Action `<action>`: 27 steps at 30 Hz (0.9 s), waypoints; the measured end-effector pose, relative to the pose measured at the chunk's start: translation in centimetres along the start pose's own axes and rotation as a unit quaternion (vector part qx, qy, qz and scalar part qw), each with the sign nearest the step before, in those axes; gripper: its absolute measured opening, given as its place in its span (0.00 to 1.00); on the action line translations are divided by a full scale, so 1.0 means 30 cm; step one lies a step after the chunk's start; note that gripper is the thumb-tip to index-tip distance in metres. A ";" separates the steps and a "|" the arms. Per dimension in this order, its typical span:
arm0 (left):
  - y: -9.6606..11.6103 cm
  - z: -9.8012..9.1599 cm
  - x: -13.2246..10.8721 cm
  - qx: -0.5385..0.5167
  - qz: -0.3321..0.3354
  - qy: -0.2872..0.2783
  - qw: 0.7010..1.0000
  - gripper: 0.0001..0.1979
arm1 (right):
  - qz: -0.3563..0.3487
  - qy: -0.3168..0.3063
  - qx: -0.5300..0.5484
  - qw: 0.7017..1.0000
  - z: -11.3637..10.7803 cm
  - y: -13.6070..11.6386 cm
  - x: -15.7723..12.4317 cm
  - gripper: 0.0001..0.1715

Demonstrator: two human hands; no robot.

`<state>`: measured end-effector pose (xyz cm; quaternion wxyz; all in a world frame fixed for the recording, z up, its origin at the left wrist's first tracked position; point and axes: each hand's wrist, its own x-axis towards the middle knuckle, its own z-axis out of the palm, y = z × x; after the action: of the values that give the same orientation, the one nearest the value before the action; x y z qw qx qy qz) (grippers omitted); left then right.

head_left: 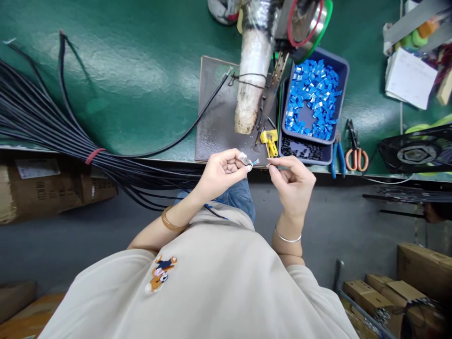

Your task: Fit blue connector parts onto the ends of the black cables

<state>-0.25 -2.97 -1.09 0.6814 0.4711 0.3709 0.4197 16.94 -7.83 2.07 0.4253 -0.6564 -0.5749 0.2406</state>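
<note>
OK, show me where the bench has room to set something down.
The bench is bare between the cable bundle and the board, beyond the loose cable, and, less widely, between the bins and the papers. It is crowded around the yellow tool, near the pipe, bins and right hand.

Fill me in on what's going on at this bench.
At the green bench, a person's left hand holds fine wires that poke out at the fingertips. The right hand is close by, thumb and forefinger near the wires; whether it grips one is too small to tell. Black cables lie bundled at the left, and blue pieces lie in a tray at the right.
</note>
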 end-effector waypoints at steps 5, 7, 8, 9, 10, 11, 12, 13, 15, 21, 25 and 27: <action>0.011 -0.002 0.002 -0.003 -0.004 -0.009 1.000 0.06 | -0.013 -0.031 0.027 0.999 0.034 0.003 -0.004 0.12; 0.012 -0.005 0.002 -0.001 -0.007 -0.013 1.000 0.06 | -0.012 -0.033 0.037 0.999 0.038 0.008 -0.004 0.12; 0.012 -0.007 0.001 0.000 -0.008 -0.016 1.000 0.06 | -0.010 -0.034 0.040 0.999 0.041 0.011 -0.005 0.12; 0.011 -0.008 0.000 0.000 -0.009 -0.019 1.000 0.06 | -0.010 -0.038 0.041 0.998 0.045 0.014 -0.005 0.12; 0.009 -0.009 -0.002 -0.002 -0.009 -0.020 1.000 0.06 | -0.010 -0.047 0.039 0.998 0.049 0.018 -0.006 0.12; 0.007 -0.010 -0.003 -0.006 -0.008 -0.020 1.000 0.07 | -0.011 -0.058 0.038 0.998 0.052 0.021 -0.006 0.12; 0.004 -0.011 -0.005 -0.013 -0.007 -0.019 1.000 0.08 | -0.013 -0.069 0.036 0.997 0.055 0.024 -0.005 0.11; 0.002 -0.011 -0.006 -0.019 -0.005 -0.017 1.000 0.10 | -0.012 -0.074 0.034 0.997 0.057 0.027 -0.005 0.11; -0.002 -0.011 -0.008 -0.023 0.000 -0.016 1.000 0.11 | -0.005 -0.050 0.028 0.998 0.057 0.030 -0.002 0.09; -0.003 -0.010 -0.009 -0.007 0.002 -0.014 1.000 0.05 | -0.054 0.051 -0.009 0.997 0.045 0.014 0.000 0.04; -0.006 -0.013 -0.010 0.004 0.003 -0.008 1.000 0.04 | -0.067 0.021 -0.033 0.997 0.049 0.004 -0.005 0.04; -0.010 -0.014 -0.011 0.015 0.006 -0.008 1.000 0.04 | -0.076 0.008 -0.030 0.997 0.052 0.005 -0.007 0.04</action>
<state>-0.69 -3.19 -1.47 0.6749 0.4867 0.3690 0.4141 15.73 -7.59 1.10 0.4275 -0.6254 -0.6260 0.1851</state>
